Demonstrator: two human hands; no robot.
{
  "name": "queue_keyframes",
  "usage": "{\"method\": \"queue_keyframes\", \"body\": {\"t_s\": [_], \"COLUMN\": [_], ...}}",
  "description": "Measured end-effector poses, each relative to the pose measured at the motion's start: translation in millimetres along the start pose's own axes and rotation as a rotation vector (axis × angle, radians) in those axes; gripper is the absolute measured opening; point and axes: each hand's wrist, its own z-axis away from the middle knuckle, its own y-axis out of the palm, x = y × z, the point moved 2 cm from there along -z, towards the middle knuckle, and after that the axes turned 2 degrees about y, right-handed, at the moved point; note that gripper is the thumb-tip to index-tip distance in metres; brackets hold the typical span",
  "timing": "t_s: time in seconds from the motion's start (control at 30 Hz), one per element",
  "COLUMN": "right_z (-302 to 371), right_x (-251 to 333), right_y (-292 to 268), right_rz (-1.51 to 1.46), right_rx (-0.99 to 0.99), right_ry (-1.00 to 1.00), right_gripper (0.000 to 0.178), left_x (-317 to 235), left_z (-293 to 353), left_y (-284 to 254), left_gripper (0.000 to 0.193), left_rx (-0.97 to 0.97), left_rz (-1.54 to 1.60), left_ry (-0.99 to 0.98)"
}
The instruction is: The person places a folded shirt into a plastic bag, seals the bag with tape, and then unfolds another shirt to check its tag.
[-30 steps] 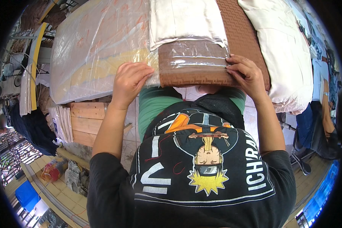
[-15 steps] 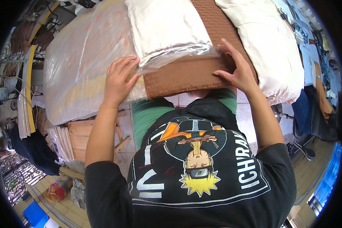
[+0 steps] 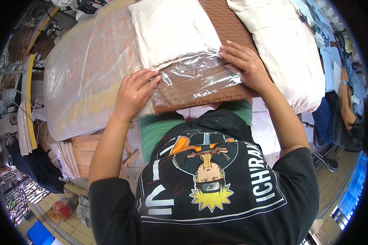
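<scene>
In front of me a folded cream garment [image 3: 173, 30] lies inside a clear plastic bag, on a brown patterned cover. The bag's clear flap [image 3: 196, 75] stretches from the garment's near edge toward me, wrinkled and shiny over the brown cover [image 3: 192, 104]. My left hand [image 3: 135, 92] rests at the flap's left edge, fingers stretched out and touching the plastic near the garment's corner. At the flap's right side lies my right hand [image 3: 247, 65], open, its fingers extended over the plastic beside the garment and its thumb lower down.
A large plastic-wrapped bundle [image 3: 90, 69] lies on the left. To the right is a pile of cream cloth [image 3: 290, 53]. Farther right, another person's arm [image 3: 346, 98] reaches toward light-blue garments [image 3: 329, 69]. A wooden piece [image 3: 86, 151] stands below the left bundle.
The bag's flap now spreads farther toward me over the brown cover. My left hand has shifted slightly right and down; my right hand has moved left onto the plastic.
</scene>
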Motion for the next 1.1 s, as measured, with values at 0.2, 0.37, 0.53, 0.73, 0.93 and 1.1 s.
{"method": "queue_keyframes", "body": {"t_s": [0.2,0.37,0.53,0.73,0.93,1.1], "right_z": [-1,1,-6,-9,9,24], "right_x": [2,9,10,16,25,23], "right_y": [2,5,20,23,3,-19], "right_rz": [-0.073,-0.276,-0.506,-0.606,-0.409,-0.376], "right_rx": [-0.002,0.017,-0.077,-0.067,-0.013,0.066], "right_ry": [-0.027,0.298,0.569,0.679,0.462,0.226], "right_gripper": [0.017,0.016,0.018,0.017,0.02,0.05], "left_x": [2,6,13,18,-5,-15], "left_z": [0,10,4,10,26,38], "left_y": [-2,-3,0,7,-20,-17], "left_gripper": [0.02,0.02,0.026,0.021,0.031,0.035], "left_rx": [-0.043,-0.053,-0.029,-0.195,-0.058,-0.077], "left_rz": [0.163,0.562,0.753,0.841,0.254,0.139], "left_ry": [-0.138,-0.526,-0.815,-0.78,-0.332,-0.268]}}
